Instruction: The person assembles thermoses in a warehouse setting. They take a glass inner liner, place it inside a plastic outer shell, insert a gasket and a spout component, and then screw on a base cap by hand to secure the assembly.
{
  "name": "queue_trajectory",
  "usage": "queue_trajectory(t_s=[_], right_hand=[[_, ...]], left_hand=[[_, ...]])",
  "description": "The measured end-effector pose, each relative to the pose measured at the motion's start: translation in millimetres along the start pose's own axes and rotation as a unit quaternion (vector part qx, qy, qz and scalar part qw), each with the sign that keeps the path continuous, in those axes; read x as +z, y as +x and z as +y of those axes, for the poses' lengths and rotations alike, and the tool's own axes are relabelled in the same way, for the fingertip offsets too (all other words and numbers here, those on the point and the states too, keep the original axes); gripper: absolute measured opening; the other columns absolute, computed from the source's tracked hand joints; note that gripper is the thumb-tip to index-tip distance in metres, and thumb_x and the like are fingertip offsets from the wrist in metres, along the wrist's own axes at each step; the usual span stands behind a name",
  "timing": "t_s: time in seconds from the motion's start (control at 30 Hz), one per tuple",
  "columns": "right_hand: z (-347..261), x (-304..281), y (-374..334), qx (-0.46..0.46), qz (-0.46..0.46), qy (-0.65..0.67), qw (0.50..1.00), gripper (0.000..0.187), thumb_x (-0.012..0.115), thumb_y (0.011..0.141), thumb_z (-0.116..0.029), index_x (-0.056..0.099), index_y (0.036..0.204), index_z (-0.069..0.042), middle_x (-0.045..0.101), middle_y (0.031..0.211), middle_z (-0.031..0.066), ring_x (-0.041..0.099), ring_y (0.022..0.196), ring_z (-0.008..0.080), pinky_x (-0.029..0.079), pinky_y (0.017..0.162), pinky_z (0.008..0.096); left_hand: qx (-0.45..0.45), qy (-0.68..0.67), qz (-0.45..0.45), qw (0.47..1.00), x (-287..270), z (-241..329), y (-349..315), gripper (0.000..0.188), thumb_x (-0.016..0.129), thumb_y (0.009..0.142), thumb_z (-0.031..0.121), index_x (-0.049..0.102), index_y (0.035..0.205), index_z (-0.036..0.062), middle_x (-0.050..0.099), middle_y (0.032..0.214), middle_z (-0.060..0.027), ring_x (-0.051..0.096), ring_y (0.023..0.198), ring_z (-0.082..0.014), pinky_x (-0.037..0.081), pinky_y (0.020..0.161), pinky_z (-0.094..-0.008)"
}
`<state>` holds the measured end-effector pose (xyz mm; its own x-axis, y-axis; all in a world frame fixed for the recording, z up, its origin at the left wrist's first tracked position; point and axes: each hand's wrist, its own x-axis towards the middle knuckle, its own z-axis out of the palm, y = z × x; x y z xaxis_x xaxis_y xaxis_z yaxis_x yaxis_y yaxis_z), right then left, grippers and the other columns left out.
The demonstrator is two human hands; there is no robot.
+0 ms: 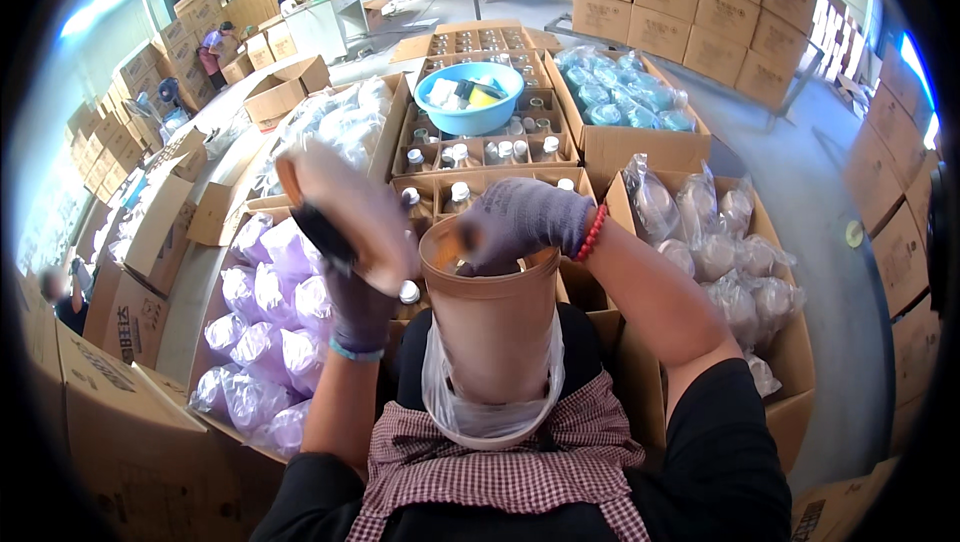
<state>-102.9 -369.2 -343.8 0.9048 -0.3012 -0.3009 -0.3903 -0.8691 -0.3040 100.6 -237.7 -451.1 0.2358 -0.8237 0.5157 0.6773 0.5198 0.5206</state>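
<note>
A beige round canister (490,337) stands upright in front of my body, its lower part in a clear plastic bag (492,422). My right hand (528,220), in a grey glove, bends over its open mouth with the fingers curled inside the rim. What those fingers hold is hidden. To the left, my gloved left hand (358,307) grips a round beige lid (372,212), tilted on edge and blurred by motion. A dark part shows on the lid's left side.
Capped bottles (460,194) fill a divided carton ahead. A blue basin (468,102) rests on another bottle carton. Purple bagged canisters (262,307) are at left, clear-bagged ones (720,232) at right, teal ones (620,87) farther back. Stacked cartons (700,2) stand behind; a person (213,54) is far left.
</note>
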Motion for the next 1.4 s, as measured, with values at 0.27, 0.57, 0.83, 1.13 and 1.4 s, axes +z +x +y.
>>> queue_trajectory(t_s=[0.27,0.57,0.83,1.13,1.4], right_hand=[[29.8,55.5,-41.6,-0.179,0.463,0.542,0.678,0.058,0.065,0.097,-0.053,0.065,0.127,-0.004,0.065,0.125,0.0108,0.061,0.121,0.0216,0.052,0.1,0.0377],[41.7,114.3,-55.7,-0.272,0.522,0.346,0.731,0.04,0.092,0.061,-0.029,0.076,0.092,-0.009,0.068,0.119,0.0096,0.053,0.129,0.0354,0.038,0.113,0.051],[43.1,107.2,-48.3,-0.24,0.518,0.381,0.727,0.039,0.092,0.062,-0.027,0.074,0.089,-0.004,0.067,0.109,0.0102,0.058,0.117,0.0287,0.044,0.104,0.0426],[49.6,127.3,-36.4,-0.197,0.543,0.422,0.699,0.046,0.086,0.076,-0.044,0.069,0.086,-0.002,0.066,0.104,0.0131,0.061,0.102,0.0226,0.048,0.094,0.0365],[65.3,166.6,9.4,-0.28,0.518,0.593,0.549,0.061,0.057,0.095,-0.067,0.058,0.081,-0.008,0.062,0.099,0.0112,0.057,0.104,0.0242,0.044,0.102,0.0422]], left_hand=[[0.079,0.528,-0.11,0.838,32.0,-1.6,40.5,0.069,0.07,0.096,0.049,0.049,0.137,-0.0017,0.062,0.123,-0.0114,0.061,0.115,-0.0195,0.05,0.098,-0.0345],[-0.057,0.324,-0.079,0.941,56.3,-37.1,17.1,0.092,0.051,0.089,0.081,0.05,0.13,-0.0007,0.048,0.145,-0.0201,0.049,0.135,-0.0277,0.038,0.115,-0.0416],[-0.083,0.314,-0.046,0.945,40.8,-45.8,27.5,0.071,0.05,0.097,0.065,0.056,0.122,-0.0016,0.051,0.143,-0.0199,0.05,0.134,-0.0273,0.04,0.114,-0.0416],[-0.149,0.2,-0.038,0.968,-3.3,-74.2,23.5,0.067,0.042,0.103,0.065,0.06,0.108,0.0002,0.058,0.126,-0.0117,0.057,0.116,-0.02,0.043,0.107,-0.0342],[0.013,0.539,-0.01,0.842,35.5,-58.0,-4.8,0.041,0.045,0.105,0.032,0.06,0.095,-0.0045,0.063,0.105,-0.0184,0.06,0.099,-0.0282,0.047,0.093,-0.038]])
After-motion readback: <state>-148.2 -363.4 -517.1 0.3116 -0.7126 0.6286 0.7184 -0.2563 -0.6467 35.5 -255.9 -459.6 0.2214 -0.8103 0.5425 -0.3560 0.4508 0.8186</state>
